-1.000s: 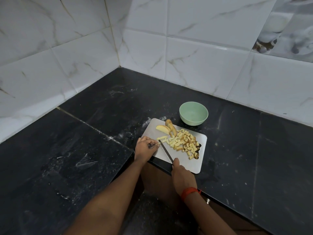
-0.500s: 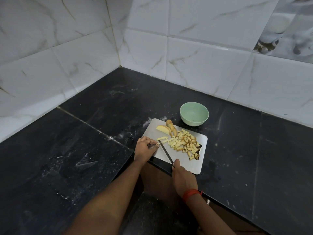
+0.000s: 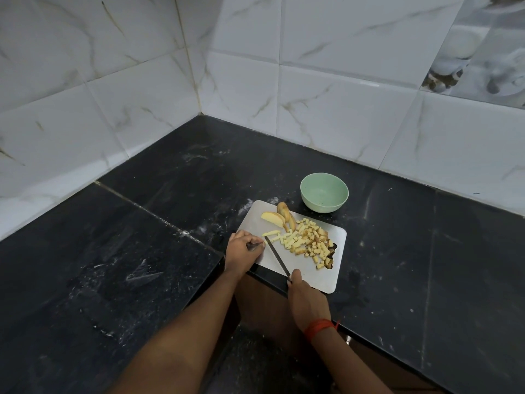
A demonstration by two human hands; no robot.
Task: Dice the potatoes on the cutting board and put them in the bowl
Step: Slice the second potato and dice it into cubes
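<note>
Our potatoes (image 3: 309, 243) lie on the cutting board (image 3: 312, 277): a diced heap toward its right side, loose strips mid-board, uncut slices at its far edge. The knife (image 3: 277, 255) slants across the board's near-left part, its handle gripped by our right hand (image 3: 305, 300). Our left hand (image 3: 244, 251) sits curled at the board's left edge, fingertips just beside the blade tip; whether it pinches anything, we cannot tell. A slip could nick them. The board's near edge seems to overhang the counter (image 3: 142, 280), so hard chopping might tip it. The bowl (image 3: 324, 196), just beyond the board's far edge, looks empty.
</note>
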